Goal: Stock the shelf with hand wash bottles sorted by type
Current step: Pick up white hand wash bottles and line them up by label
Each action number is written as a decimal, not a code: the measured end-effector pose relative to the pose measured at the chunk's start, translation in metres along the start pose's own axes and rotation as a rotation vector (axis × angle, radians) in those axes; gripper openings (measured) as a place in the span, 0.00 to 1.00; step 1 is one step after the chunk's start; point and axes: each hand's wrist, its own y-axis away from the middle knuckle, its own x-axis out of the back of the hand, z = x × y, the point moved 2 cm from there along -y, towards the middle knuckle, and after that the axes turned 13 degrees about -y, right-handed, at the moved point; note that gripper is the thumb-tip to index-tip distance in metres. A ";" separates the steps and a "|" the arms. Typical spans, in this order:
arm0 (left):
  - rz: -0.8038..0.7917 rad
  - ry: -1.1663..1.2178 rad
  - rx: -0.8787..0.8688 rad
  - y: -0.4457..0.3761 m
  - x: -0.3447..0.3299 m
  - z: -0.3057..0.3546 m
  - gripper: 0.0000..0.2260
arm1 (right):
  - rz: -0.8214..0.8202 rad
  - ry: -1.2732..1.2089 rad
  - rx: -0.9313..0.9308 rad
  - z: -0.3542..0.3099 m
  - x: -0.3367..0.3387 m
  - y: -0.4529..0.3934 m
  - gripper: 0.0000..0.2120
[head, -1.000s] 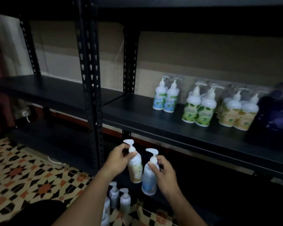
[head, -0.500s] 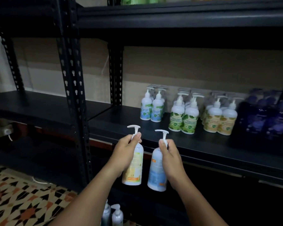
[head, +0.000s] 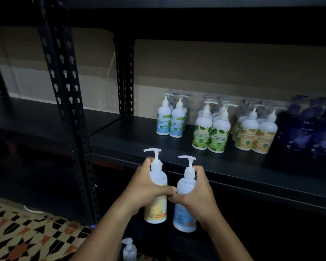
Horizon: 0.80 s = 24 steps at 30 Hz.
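You stand in a dimly lit stockroom or shop storage area, facing black slotted-steel racking of the boltless kind used for goods. On the shelf before you, pump bottles of hand wash stand grouped by label: blue-labelled bottles, green-labelled bottles, yellow-labelled bottles and dark purple bottles at the right. Flattened cardboard lines the wall behind the rack. Patterned floor tiles in black, cream and orange lie underfoot.
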 end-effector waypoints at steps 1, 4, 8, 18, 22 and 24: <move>0.041 -0.015 0.003 -0.001 0.000 -0.001 0.32 | 0.005 0.003 0.002 0.000 0.000 0.000 0.36; 0.137 0.015 0.023 0.001 0.005 0.000 0.30 | 0.041 -0.055 0.008 -0.002 0.001 0.001 0.36; 0.168 0.078 -0.003 0.005 0.010 0.002 0.26 | 0.140 -0.124 0.068 -0.003 0.005 0.006 0.31; 0.063 0.166 -0.176 0.020 0.006 0.024 0.18 | 0.031 -0.259 0.140 -0.016 -0.003 0.016 0.18; 0.166 0.171 -0.162 0.022 0.007 0.023 0.18 | 0.075 -0.246 0.142 -0.014 -0.002 0.018 0.20; 0.191 0.163 -0.157 0.022 0.007 0.021 0.24 | 0.076 -0.251 0.144 -0.013 -0.002 0.019 0.28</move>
